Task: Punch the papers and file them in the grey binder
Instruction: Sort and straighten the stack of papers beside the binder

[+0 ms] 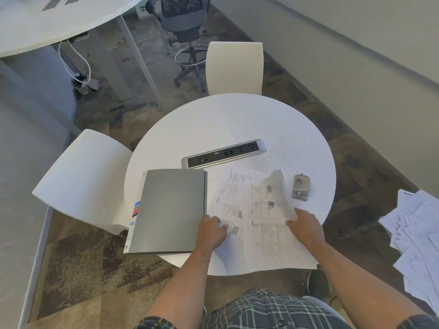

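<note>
The closed grey cardboard binder [169,210] lies flat at the round white table's [228,119] left edge, coloured tabs along its spine. Just beside it, white printed papers [266,224] — text unreadably small. The left hand [211,231] presses them flat-fingered; the right hand [306,225] pinches a lifted sheet. A grey metal hole punch [301,186] sits nearby.

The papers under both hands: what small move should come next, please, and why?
Probably square the papers into one even stack. They lie fanned and overlapping, the left hand resting on one sheet while the right hand lifts another's edge. The hole punch sits unused beside them and the grey binder is closed, so aligned edges seem needed first.
</note>
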